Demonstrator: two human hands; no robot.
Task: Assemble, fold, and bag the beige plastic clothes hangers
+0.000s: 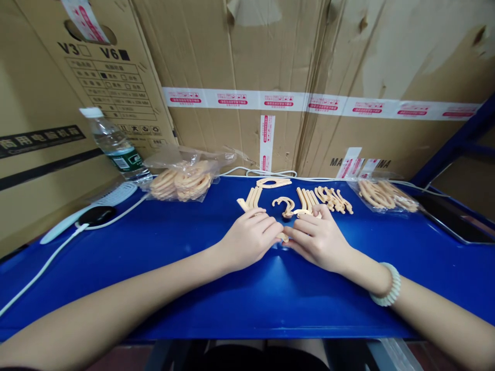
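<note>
My left hand (253, 236) and my right hand (320, 238) meet over the middle of the table, fingers curled. Between their fingertips they pinch a small beige piece (283, 237), mostly hidden by the fingers. Just beyond the hands lies a hook-shaped beige piece (285, 205) with a darker end. Straight beige sticks (253, 197) lie past my left hand, and slightly bent sticks (305, 199) past my right. Short curved pieces with knobbed ends (334, 200) are lined up farther right. A flat beige piece with an oval opening (286, 182) rests at the back.
Bagged beige rings (185, 180) and a water bottle (116, 147) stand back left, near a light blue brush (112, 196) and a black cabled device (96, 216). Bagged curved pieces (382, 195) and a dark tablet-like slab (456, 219) lie right. Cardboard boxes (240, 139) back the blue table (216, 304).
</note>
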